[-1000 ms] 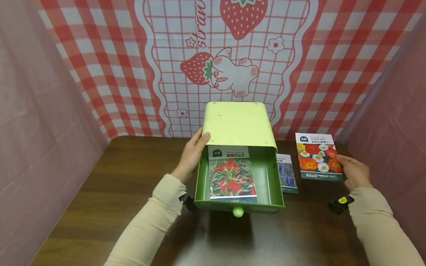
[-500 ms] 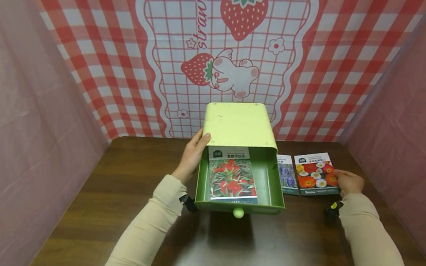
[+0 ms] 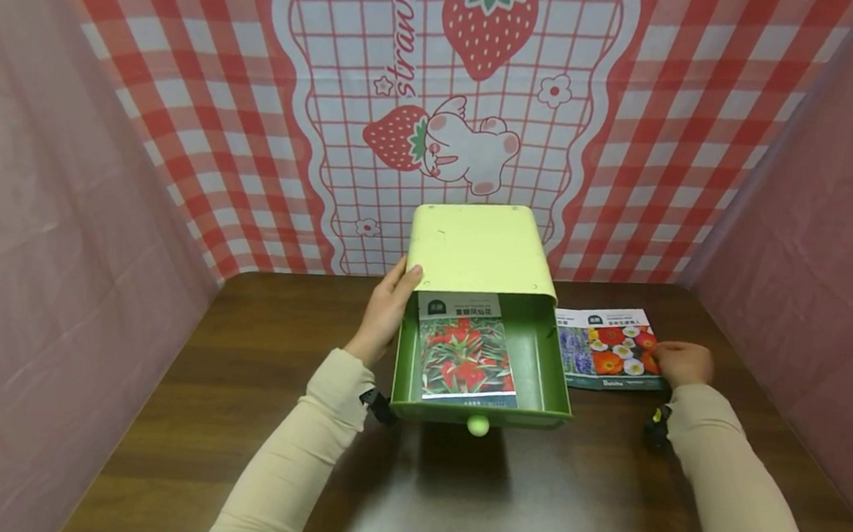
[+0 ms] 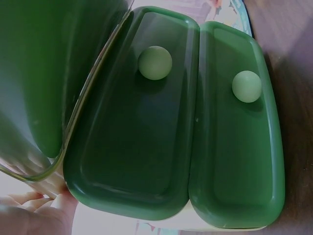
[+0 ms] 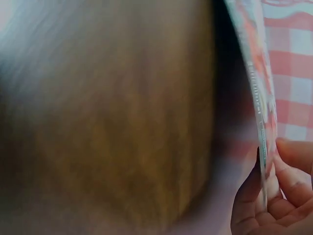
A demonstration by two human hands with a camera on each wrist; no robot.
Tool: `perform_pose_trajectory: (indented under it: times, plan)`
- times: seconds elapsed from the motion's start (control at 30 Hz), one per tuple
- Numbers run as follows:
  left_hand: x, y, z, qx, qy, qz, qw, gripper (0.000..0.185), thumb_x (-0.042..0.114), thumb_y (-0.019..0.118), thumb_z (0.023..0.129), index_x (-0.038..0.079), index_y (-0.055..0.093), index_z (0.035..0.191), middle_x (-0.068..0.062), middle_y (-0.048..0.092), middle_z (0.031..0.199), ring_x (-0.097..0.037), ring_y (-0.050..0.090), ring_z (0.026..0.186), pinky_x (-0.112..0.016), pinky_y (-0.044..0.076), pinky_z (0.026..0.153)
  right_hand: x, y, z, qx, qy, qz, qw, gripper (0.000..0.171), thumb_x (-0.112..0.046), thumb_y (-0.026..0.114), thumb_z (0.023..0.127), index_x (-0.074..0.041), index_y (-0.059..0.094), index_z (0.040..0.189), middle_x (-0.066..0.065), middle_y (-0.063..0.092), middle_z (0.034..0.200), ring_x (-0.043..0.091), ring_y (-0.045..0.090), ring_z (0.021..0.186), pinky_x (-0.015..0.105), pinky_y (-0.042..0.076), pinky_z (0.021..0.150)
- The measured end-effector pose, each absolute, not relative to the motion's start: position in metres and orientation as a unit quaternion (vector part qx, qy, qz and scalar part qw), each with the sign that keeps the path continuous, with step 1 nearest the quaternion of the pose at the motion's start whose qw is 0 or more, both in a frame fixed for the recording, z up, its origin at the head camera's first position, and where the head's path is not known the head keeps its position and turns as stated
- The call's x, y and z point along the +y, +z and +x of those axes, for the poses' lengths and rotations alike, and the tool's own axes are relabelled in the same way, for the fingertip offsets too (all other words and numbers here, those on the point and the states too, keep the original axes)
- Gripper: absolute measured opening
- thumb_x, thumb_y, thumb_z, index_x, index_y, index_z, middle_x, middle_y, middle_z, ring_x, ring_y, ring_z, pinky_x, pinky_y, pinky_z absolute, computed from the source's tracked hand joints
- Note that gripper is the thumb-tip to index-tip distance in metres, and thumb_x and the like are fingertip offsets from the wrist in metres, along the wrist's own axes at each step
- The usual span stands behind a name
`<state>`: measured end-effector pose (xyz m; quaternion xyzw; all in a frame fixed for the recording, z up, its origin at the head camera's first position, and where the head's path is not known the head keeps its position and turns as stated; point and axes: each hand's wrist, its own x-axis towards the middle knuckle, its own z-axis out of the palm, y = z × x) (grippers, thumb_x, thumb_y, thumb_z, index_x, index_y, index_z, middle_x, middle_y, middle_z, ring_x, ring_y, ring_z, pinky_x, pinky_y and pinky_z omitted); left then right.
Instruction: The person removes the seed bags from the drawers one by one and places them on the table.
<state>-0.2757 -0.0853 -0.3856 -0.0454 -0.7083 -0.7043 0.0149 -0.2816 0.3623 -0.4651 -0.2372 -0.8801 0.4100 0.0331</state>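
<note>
A small yellow-green drawer cabinet (image 3: 480, 249) stands at the middle of the table, its top drawer (image 3: 539, 367) pulled out. Inside that drawer lies a seed packet with red flowers (image 3: 464, 357). My left hand (image 3: 385, 309) rests against the cabinet's left side, thumb near the front top edge; in the left wrist view its fingers (image 4: 44, 210) show at the lower left. My right hand (image 3: 683, 366) pinches the right edge of a poppy seed packet (image 3: 621, 352), seen edge-on (image 5: 264, 122) in the right wrist view. It overlaps a lavender seed packet (image 3: 576, 353) right of the cabinet.
Below the open drawer, two closed green drawers (image 4: 132, 132) with round knobs (image 4: 247, 86) show in the left wrist view. A red-checked strawberry cloth (image 3: 474, 144) hangs behind the brown table (image 3: 234, 418), and pink cloth (image 3: 811, 246) hangs at both sides.
My right hand has brought the poppy packet down and left, from above the table to over the lavender packet. My left hand and the cabinet have stayed put.
</note>
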Motion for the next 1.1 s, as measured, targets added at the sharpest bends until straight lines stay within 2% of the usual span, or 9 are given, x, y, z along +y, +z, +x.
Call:
perform_pose_trajectory:
  times: [0.1,0.3,0.63,0.9,1.1]
  plan:
    - [-0.0854,-0.3852,-0.2750,-0.709,-0.703,-0.049,0.015,0.068,0.052,0.050,0.098,0.023,0.028,0.156,-0.008,0.042,0.153,-0.028,0.054,0.126,-0.042,0.047,0.106,0.3627,-0.4664,-0.2808,-0.906,0.366,-0.210,0.027,0.048,-0.027,0.057,0.094,0.010,0.060,0.124,0.030,0.057,0.129,0.042,0.054,0.111,0.033,0.044,0.073]
    - [-0.0860,-0.3843,-0.2753,-0.708,-0.705,-0.049,0.009,0.068,0.052,0.050,0.098,0.024,0.028,0.156,-0.009,0.044,0.152,-0.028,0.056,0.122,-0.041,0.049,0.104,0.3615,-0.4687,-0.2828,-0.925,0.332,-0.185,0.008,0.050,-0.028,0.056,0.094,0.012,0.058,0.124,0.033,0.056,0.127,0.045,0.053,0.107,0.050,0.046,0.085]
    - [-0.0864,-0.3831,-0.2731,-0.712,-0.700,-0.051,0.004,0.070,0.054,0.049,0.098,0.024,0.025,0.156,-0.006,0.035,0.158,-0.028,0.049,0.133,-0.042,0.043,0.110,0.3596,-0.4730,-0.2866,-0.941,0.294,-0.170,0.002,0.047,-0.026,0.057,0.093,0.012,0.059,0.120,0.033,0.059,0.120,0.044,0.056,0.100,0.052,0.047,0.083]
    - [-0.0847,-0.3832,-0.2735,-0.714,-0.698,-0.051,0.015,0.069,0.052,0.050,0.098,0.022,0.026,0.156,-0.010,0.040,0.155,-0.030,0.054,0.127,-0.043,0.047,0.106,0.3613,-0.4733,-0.2903,-0.942,0.289,-0.173,-0.010,0.049,-0.027,0.056,0.092,0.012,0.057,0.122,0.034,0.057,0.123,0.046,0.054,0.102,0.054,0.047,0.085]
    - [-0.0856,-0.3841,-0.2748,-0.714,-0.698,-0.053,0.014,0.070,0.053,0.050,0.098,0.022,0.026,0.156,-0.008,0.037,0.156,-0.029,0.051,0.131,-0.043,0.044,0.109,0.3599,-0.4656,-0.2907,-0.939,0.303,-0.162,-0.006,0.051,-0.027,0.054,0.095,0.013,0.054,0.126,0.035,0.053,0.128,0.048,0.053,0.108,0.058,0.045,0.092]
